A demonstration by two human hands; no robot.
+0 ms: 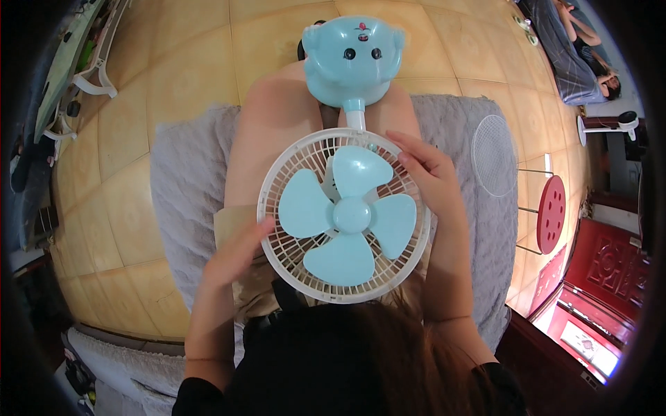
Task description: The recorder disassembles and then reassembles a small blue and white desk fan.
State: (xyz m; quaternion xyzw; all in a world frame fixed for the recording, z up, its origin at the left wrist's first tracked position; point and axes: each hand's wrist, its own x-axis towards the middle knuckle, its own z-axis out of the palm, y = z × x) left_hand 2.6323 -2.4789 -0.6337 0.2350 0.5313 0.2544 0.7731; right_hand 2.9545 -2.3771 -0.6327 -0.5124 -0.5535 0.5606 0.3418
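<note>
A light blue electric fan lies face up across my lap, its four blades and round hub uncovered inside a white rear grille. Its blue animal-shaped base points away from me, beyond my knees, joined by a short neck. My right hand curls over the grille's upper right rim, thumb and fingers on it. On the opposite side, the straightened fingers of my left hand touch the rim with their tips. To the right, a round white wire front grille rests apart on the grey cover.
I sit on a seat with a fluffy grey cover. A red round stool stands at the right on the tiled floor. A person lies on a bed at far right. White-legged furniture stands at far left.
</note>
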